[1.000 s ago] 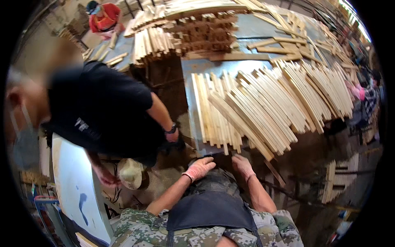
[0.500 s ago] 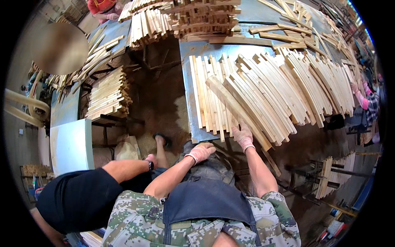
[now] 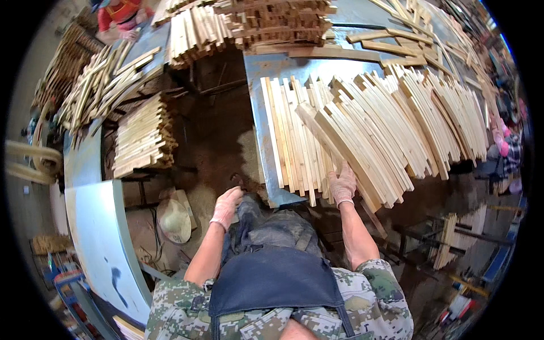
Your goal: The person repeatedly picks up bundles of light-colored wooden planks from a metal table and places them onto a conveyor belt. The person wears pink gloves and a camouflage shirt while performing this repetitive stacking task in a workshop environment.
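My right hand (image 3: 343,186), in a pale knit glove, is at the near ends of light wooden strips (image 3: 362,136) laid side by side on a blue-grey table (image 3: 259,124). Its fingers stretch forward against a wide strip (image 3: 331,139) that lies aslant. Thumb and fingers are apart, though the strips partly hide the tips. Off the table's near left corner, my left hand (image 3: 226,205) hovers above my knee. It wears the same kind of glove, with loosely stretched fingers and nothing visible in it.
Stacked wood pieces (image 3: 277,25) stand at the far side. Loose strips (image 3: 391,45) lie beyond the row. To the left are a strip stack (image 3: 144,136) and a white-blue panel (image 3: 102,243). A person in red (image 3: 122,14) works far left. Another strip stack (image 3: 447,241) stands lower right.
My left hand has moved left, away from the table's corner. The co-worker in black beside me has left the view. My right hand stays by the strips.
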{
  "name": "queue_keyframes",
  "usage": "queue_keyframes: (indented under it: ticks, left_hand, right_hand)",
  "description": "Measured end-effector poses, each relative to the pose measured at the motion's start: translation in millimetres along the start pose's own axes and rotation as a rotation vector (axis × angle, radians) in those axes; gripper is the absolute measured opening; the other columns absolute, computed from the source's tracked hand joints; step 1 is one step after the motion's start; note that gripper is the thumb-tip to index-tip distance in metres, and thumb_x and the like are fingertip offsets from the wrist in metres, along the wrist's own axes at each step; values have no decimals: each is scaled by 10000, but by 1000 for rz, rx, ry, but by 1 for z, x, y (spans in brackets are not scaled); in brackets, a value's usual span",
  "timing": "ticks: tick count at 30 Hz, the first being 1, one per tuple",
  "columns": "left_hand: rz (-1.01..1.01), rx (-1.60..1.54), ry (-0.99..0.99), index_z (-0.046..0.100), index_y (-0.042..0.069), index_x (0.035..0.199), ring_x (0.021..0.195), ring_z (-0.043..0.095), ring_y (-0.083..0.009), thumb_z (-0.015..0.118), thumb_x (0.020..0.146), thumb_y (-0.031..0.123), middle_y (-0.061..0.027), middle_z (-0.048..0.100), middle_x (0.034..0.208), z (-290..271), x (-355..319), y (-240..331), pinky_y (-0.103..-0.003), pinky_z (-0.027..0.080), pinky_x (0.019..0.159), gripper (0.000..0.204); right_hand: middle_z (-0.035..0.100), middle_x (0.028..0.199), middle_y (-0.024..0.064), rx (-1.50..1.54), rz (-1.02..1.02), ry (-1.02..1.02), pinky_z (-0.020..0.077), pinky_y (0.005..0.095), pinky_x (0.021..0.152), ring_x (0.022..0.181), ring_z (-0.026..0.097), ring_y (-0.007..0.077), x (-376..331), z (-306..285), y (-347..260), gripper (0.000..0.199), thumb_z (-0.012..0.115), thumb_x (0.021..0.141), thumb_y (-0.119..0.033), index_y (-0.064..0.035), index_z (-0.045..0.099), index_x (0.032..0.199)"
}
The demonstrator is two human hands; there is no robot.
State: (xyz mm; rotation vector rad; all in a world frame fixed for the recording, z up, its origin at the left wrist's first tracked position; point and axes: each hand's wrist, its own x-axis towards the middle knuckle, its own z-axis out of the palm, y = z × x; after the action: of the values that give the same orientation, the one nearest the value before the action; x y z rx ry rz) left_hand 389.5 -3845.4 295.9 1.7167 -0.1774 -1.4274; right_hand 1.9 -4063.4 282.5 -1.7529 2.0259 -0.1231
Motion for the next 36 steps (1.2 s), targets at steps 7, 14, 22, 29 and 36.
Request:
queue_keyframes:
  ticks: [7,14,22,29,36]
  left_hand:
    - [-145,-188,123,673,58,1257,706,496,-67,690,1049,278,33,621,903,-112,52,27,-230,392,610,304]
    - [-142,13,103,698,78,1310,785,600,-91,716,1029,306,6,710,1004,-215,171,145,-268,499,708,362]
    - [207,46,-87,566,21,1535,1367,630,-322,649,1073,366,-188,649,1485,-231,295,365,-443,469,1175,582]
    - [650,-83,-335,619,-31,1464,1303,667,-252,693,1069,205,-155,704,1395,-154,313,557,-393,486,1182,466]
    - [1049,280,-368,517,-57,1549,1433,564,-305,682,1046,249,-231,617,1503,-22,331,766,-400,434,1211,611]
  right_hand:
    - [519,1571,242,-58,92,148,369,500,1235,1466,464,422,-8,23,-18,832,714,909,-326,-56,401,1631]
    - [600,1468,250,-190,441,-1,477,539,1112,1370,563,445,5,23,-98,812,737,915,-364,-135,413,1623]
    - [586,1509,287,156,279,137,445,445,1181,1399,561,435,49,25,-271,763,758,946,-285,-23,457,1596]
    - [559,1565,247,477,165,128,431,410,1187,1438,551,333,154,37,-370,781,736,985,-272,-13,401,1642]
    - [517,1581,274,657,-72,356,390,470,1223,1452,506,419,245,-47,-475,858,780,957,-344,-10,387,1643]
